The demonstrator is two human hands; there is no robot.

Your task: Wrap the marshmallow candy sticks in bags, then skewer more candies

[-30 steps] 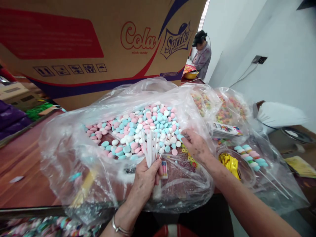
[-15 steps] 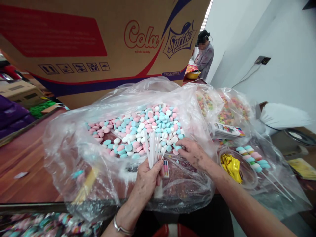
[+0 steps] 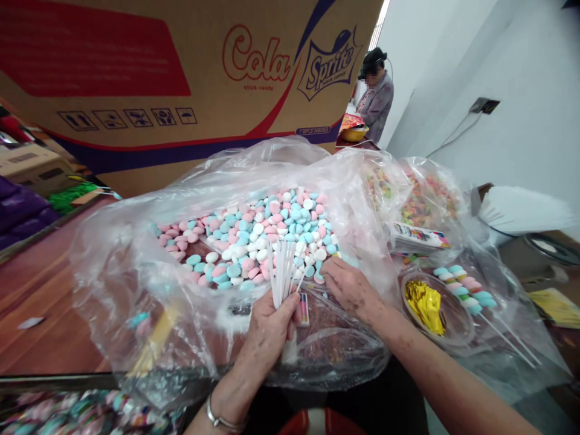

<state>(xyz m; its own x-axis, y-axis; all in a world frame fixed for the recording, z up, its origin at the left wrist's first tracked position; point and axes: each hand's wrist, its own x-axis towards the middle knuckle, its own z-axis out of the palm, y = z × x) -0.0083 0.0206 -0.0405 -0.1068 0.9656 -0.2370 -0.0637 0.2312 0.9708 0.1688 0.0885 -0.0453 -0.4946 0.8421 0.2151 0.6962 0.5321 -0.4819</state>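
Observation:
A big clear plastic bag (image 3: 136, 290) lies open in front of me, filled with pink, blue and white candies (image 3: 254, 232). My left hand (image 3: 267, 329) is closed around a bundle of white sticks (image 3: 281, 269) that fan upward over the candies. My right hand (image 3: 348, 287) reaches into the bag's near right edge, its fingers pinched on a candy among the pile. To the right lie two finished candy skewers (image 3: 466, 284) on clear plastic.
A large Cola/Sprite cardboard box (image 3: 181, 78) stands behind the bag. A clear bowl with gold twist ties (image 3: 423, 302) sits at right, beyond it bags of mixed coloured candy (image 3: 417, 202) and a white stick bundle (image 3: 521, 211). Another person (image 3: 376, 96) works far back.
My right hand has slid left and down along the bag's edge toward the sticks, fingers closing on a candy. My left hand holds the stick bundle still.

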